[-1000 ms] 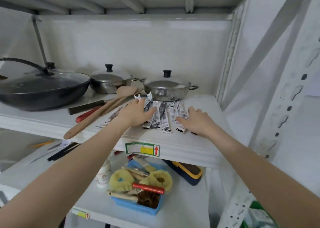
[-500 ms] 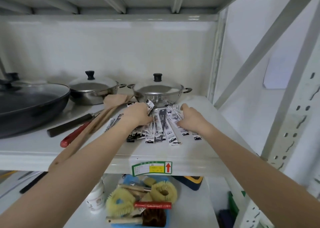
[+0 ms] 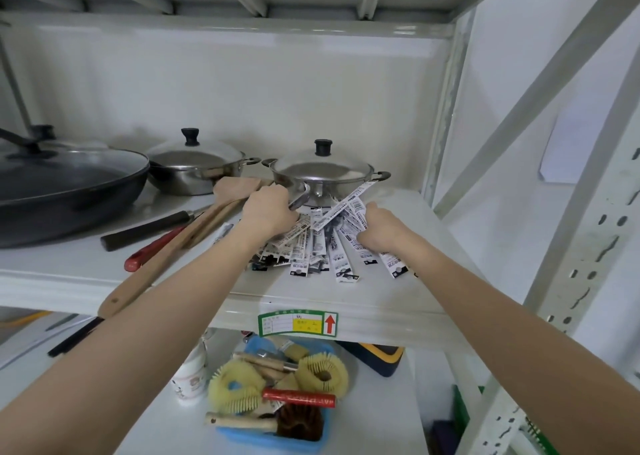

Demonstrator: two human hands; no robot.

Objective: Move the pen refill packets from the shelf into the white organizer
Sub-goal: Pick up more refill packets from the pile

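The refill packets (image 3: 313, 247) are lying in a fan on the shelf (image 3: 363, 302), just in front of a pot (image 3: 322, 177). Their long sides are pointing from back to front. The left hand (image 3: 268, 214) and the right hand (image 3: 379, 229) are both curling around packets, likely gathering them to carry. One packet (image 3: 346, 205) is tilting up toward the back.
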